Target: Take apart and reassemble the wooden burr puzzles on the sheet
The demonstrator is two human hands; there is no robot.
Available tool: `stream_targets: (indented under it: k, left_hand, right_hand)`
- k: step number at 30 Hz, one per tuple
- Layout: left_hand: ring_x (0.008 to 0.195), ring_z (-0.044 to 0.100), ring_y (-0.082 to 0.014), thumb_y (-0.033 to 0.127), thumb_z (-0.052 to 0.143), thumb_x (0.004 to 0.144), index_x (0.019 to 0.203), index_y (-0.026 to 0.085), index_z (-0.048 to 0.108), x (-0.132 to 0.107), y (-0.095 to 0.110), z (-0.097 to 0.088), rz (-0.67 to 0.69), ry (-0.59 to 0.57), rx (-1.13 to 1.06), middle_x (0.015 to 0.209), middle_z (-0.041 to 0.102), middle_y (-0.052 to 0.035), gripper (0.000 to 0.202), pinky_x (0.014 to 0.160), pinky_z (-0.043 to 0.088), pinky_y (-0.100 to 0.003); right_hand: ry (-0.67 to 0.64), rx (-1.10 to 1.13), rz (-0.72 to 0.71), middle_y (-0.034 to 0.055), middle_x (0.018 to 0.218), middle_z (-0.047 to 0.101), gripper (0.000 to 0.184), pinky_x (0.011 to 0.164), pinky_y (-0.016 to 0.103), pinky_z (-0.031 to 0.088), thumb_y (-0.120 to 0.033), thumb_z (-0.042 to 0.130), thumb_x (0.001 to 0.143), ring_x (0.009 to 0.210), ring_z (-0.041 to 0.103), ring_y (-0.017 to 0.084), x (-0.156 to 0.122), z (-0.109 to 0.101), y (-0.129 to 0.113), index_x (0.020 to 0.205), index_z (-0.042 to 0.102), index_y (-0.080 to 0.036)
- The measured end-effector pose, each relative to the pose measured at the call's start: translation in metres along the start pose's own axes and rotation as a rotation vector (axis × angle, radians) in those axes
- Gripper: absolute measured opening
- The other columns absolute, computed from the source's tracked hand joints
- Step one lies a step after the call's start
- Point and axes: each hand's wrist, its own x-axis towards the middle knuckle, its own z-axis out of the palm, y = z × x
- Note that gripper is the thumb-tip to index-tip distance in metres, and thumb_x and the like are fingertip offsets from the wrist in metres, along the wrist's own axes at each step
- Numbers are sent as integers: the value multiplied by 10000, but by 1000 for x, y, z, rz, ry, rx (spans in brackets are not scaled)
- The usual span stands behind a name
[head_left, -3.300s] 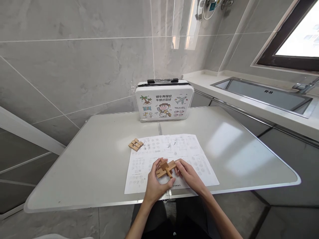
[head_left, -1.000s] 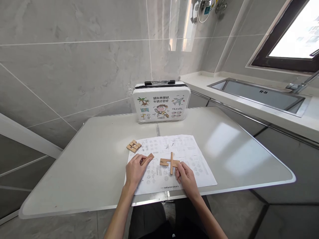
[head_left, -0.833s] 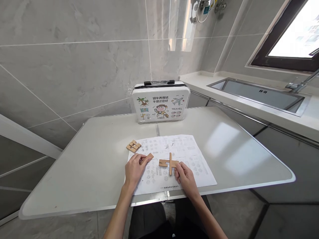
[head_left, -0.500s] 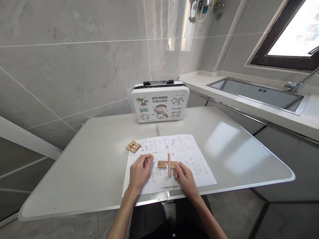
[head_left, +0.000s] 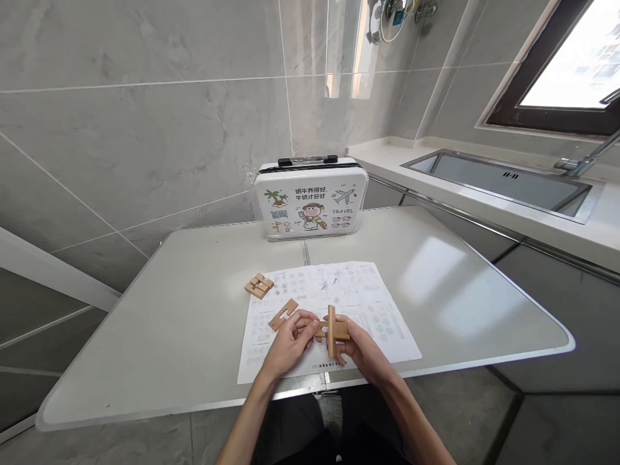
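Note:
Both hands meet over the near edge of a printed instruction sheet (head_left: pixel 339 290) on a white table (head_left: pixel 194 323). My left hand (head_left: pixel 289 342) and my right hand (head_left: pixel 361 345) are closed on a cross of two interlocked wooden puzzle pieces (head_left: pixel 333 329), held just above the paper. A single notched wooden piece (head_left: pixel 283 314) lies on the sheet just left of my left hand. A small stack of wooden pieces (head_left: pixel 258 285) rests on the table off the sheet's far left corner.
A white cartoon-printed travel case (head_left: pixel 310 200) stands upright at the table's far edge against the tiled wall. A counter with a steel sink (head_left: pixel 498 184) and tap (head_left: pixel 581 158) runs along the right. My dark-clothed lap shows below the table's near edge.
My left hand set the single notched piece down on the sheet and came right to the cross. Both hands now grip the cross, lifted off the paper and drawn nearer.

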Motion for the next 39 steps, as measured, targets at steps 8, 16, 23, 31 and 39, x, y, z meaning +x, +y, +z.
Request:
stream_targets:
  k: [8, 16, 23, 31, 39]
  left_hand:
    - [572, 531, -104, 593, 675, 941, 1054, 201, 588, -7, -3, 2, -4, -50, -49, 751, 674, 2, 417, 553, 387, -227]
    - [585, 528, -109, 576, 677, 949, 1021, 192, 614, -11, -8, 6, -22, 3, -31, 765, 693, -15, 396, 572, 380, -230]
    - [617, 540, -118, 577, 677, 948, 992, 193, 625, -15, -1, 9, -14, 62, -22, 743, 657, 4, 391, 593, 388, -231]
    - [635, 526, -115, 558, 693, 944, 961, 187, 622, -19, 6, 12, 26, 75, -33, 730, 599, 21, 378, 606, 384, -233]
    - [736, 640, -161, 530, 664, 968, 966, 190, 609, -20, 8, 13, 32, 27, 10, 815, 698, -34, 344, 675, 445, -261]
  right_hand:
    - [13, 99, 55, 57, 869, 654, 616, 515, 280, 369, -747, 626, 892, 624, 543, 180, -5, 3, 4, 1227, 648, -230]
    - [213, 149, 61, -53, 656, 463, 464, 423, 227, 357, -648, 752, 873, 487, 389, 103, -8, 5, 3, 1041, 636, -232]
    - [232, 253, 52, -59, 662, 485, 409, 415, 181, 379, -581, 808, 864, 485, 409, 69, -10, 10, -4, 974, 661, -216]
    - [263, 244, -23, -69, 629, 480, 444, 391, 179, 391, -576, 825, 851, 462, 432, 74, -13, 12, -4, 1068, 673, -219]
    - [272, 247, -75, -86, 587, 422, 399, 374, 179, 308, -574, 787, 882, 418, 313, 54, -15, 7, -3, 977, 670, -204]
